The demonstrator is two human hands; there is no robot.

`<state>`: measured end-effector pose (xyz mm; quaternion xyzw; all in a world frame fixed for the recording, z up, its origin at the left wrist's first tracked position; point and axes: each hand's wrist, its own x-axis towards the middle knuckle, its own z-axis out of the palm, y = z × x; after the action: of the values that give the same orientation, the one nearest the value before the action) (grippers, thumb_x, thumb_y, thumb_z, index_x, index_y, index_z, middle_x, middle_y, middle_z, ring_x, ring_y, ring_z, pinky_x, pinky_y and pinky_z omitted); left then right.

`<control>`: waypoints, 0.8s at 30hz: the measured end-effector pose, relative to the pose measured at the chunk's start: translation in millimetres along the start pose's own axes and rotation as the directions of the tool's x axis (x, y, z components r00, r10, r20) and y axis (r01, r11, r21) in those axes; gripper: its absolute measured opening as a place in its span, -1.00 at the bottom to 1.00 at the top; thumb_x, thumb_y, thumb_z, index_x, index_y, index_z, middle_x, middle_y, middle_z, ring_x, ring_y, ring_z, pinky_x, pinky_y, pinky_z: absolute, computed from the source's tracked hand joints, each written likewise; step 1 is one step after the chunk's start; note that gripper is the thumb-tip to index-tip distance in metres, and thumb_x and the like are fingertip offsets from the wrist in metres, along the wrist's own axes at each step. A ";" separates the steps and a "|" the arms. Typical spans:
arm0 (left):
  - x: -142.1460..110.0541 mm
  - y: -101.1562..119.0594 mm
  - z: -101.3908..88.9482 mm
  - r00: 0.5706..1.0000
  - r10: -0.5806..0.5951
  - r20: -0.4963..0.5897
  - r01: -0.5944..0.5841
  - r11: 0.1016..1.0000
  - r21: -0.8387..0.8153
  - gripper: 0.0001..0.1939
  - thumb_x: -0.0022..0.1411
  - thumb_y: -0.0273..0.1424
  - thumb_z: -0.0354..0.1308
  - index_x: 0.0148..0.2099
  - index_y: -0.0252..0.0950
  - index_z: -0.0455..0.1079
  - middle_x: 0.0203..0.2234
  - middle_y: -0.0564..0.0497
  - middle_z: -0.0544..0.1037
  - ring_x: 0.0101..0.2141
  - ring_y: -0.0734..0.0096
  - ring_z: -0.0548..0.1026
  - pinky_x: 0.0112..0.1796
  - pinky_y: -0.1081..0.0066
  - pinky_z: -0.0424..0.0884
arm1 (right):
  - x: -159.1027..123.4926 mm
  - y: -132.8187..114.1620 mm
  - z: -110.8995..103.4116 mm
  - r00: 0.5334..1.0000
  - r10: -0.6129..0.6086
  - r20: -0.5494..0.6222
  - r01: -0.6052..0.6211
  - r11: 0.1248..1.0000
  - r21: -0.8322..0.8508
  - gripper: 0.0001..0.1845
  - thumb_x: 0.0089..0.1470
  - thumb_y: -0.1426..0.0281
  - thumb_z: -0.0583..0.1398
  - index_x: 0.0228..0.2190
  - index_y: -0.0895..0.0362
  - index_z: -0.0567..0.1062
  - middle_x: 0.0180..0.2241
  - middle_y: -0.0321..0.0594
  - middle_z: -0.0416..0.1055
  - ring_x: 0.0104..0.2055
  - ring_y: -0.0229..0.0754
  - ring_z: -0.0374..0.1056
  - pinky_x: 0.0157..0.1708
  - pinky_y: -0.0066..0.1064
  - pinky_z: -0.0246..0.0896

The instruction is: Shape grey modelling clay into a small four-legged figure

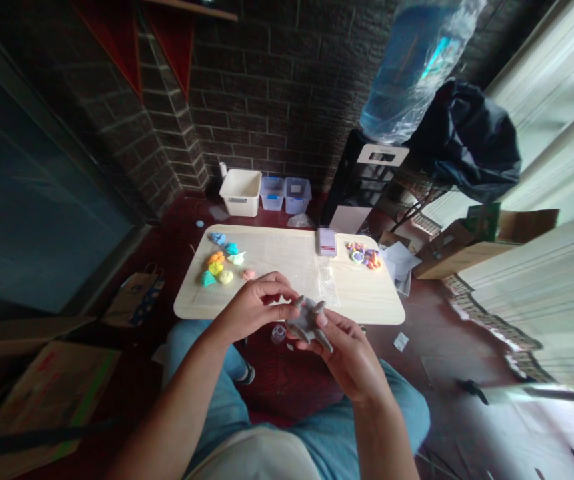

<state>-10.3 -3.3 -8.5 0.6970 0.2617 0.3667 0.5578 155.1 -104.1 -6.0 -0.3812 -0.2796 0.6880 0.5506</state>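
Between both hands, in front of the table's near edge, is a grey clay figure (305,321) with a flat body and several stubby limbs. My left hand (261,303) pinches its upper left limb between thumb and fingers. My right hand (344,343) holds the body from the right, thumb on top and fingers beneath, so part of the underside is hidden. Lumps of coloured clay (217,261) in blue, orange, yellow and green lie at the table's left, and a pink lump (249,274) lies near my left hand.
The low pale table (367,297) carries a clear textured sheet (287,257), a small card box (327,242) and several colourful clay pieces (367,256) at right. Behind it stand a white bin (241,193), blue tubs (297,197) and a water dispenser (357,180). Cardboard boxes (47,393) flank me.
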 end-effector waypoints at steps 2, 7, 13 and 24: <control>-1.8 2.2 -2.0 1.000 -0.005 0.031 0.005 1.000 0.009 -0.67 0.04 -0.14 0.36 -0.21 -0.22 0.59 -0.35 0.00 0.42 -0.26 0.39 0.39 -0.26 0.41 0.36 | -0.7 1.0 -1.2 1.000 0.020 0.004 -0.020 1.000 0.003 -0.68 0.10 0.20 0.29 -0.18 0.13 0.62 -0.32 -0.13 0.60 -0.33 -0.15 0.52 -0.34 -0.36 0.44; -4.5 9.3 -4.7 0.998 0.016 0.058 -0.017 1.000 0.023 -0.63 0.07 -0.08 0.31 -0.16 -0.19 0.60 -0.34 -0.01 0.39 -0.24 0.37 0.37 -0.24 0.39 0.36 | -3.2 2.5 -2.2 0.999 0.031 0.005 -0.032 0.999 0.019 -0.66 0.09 0.19 0.29 -0.18 0.16 0.62 -0.32 -0.11 0.60 -0.33 -0.17 0.52 -0.31 -0.38 0.45; -6.9 11.4 -1.4 0.998 0.043 0.043 -0.042 0.999 -0.009 -0.78 0.10 -0.21 0.33 -0.25 -0.22 0.59 -0.35 0.02 0.38 -0.28 0.42 0.38 -0.28 0.43 0.34 | -6.1 2.7 2.2 0.999 0.032 0.005 -0.032 0.999 0.007 -0.69 0.09 0.20 0.30 -0.23 0.16 0.63 -0.33 -0.12 0.60 -0.36 -0.19 0.52 -0.31 -0.39 0.45; -11.4 9.4 1.7 0.996 0.067 0.061 -0.065 0.997 -0.049 -0.71 0.14 -0.17 0.29 -0.17 -0.23 0.55 -0.29 -0.01 0.42 -0.24 0.40 0.36 -0.24 0.43 0.33 | -11.3 3.4 4.2 0.998 0.055 0.011 -0.055 0.998 0.027 -0.68 0.10 0.22 0.29 -0.22 0.19 0.62 -0.33 -0.11 0.60 -0.32 -0.18 0.55 -0.31 -0.45 0.47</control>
<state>-16.2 -15.3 -2.1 0.7033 0.2122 0.3688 0.5695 151.0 -115.7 -4.0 -0.3777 -0.2622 0.7087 0.5351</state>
